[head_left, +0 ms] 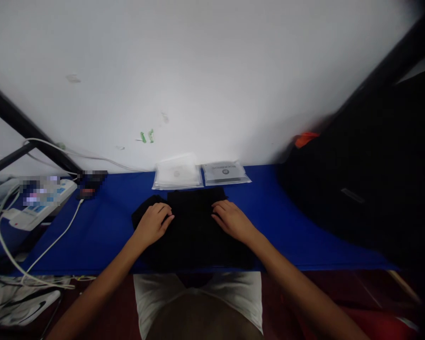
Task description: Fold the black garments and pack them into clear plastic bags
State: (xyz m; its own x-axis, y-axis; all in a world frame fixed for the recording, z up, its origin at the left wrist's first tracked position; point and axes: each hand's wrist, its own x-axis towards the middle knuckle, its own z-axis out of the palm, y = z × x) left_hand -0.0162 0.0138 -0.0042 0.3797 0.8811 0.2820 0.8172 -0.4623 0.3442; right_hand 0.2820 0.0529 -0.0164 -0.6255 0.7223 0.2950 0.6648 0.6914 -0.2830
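Note:
A dark black cloth (194, 236) lies spread on the blue tabletop in front of me, its lower part reaching the near edge. Folds are hard to make out in the black, and I cannot tell what kind of piece it is. At its upper left side, my left hand (155, 222) has its fingers curled onto the fabric, thumb close to the fingertips. Opposite, my right hand (233, 219) curls its fingers over the upper right side of the same cloth. Some black fabric sticks out to the left, beyond my left hand.
Against the wall lie a white plastic zip pouch (177, 174) and a printed clear pouch (225, 173). At left are a power strip (44, 203), cables and a phone-like device (92, 184) on a white cord. A large black item (357, 179) covers the right side.

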